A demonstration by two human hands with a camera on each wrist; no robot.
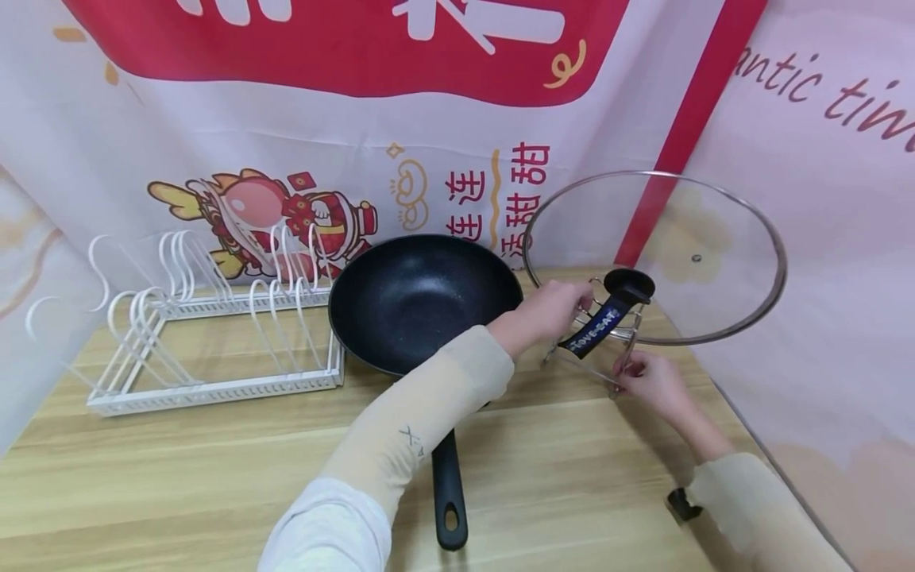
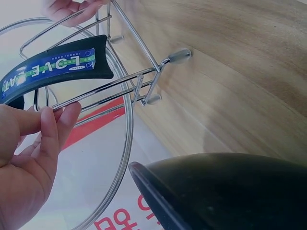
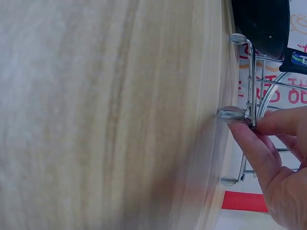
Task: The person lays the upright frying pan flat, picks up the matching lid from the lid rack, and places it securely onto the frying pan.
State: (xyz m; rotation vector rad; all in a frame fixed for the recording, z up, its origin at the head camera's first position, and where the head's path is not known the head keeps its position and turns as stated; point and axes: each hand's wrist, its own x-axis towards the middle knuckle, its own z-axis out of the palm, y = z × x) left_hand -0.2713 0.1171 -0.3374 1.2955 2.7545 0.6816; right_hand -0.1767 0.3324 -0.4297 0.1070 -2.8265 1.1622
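Observation:
A glass lid (image 1: 722, 238) with a metal rim stands upright in a small chrome wire rack (image 1: 582, 365) at the right of the table. Its black handle (image 1: 604, 322), bearing a blue label, faces me. At the rack's upper left side, my left hand (image 1: 546, 314) pinches a wire between thumb and fingers, as the left wrist view shows. My right hand (image 1: 654, 385) pinches the rack's lower front right corner, close beside a clear foot (image 3: 231, 114). The rack's feet are right at the table surface.
A black wok (image 1: 422, 298) sits mid-table, its long handle (image 1: 448, 492) pointing toward me under my left forearm. To its left is a white dish rack (image 1: 221, 393) with curved dividers. Printed cloth (image 1: 343, 127) hangs behind; another sheet (image 1: 843, 302) borders the right edge.

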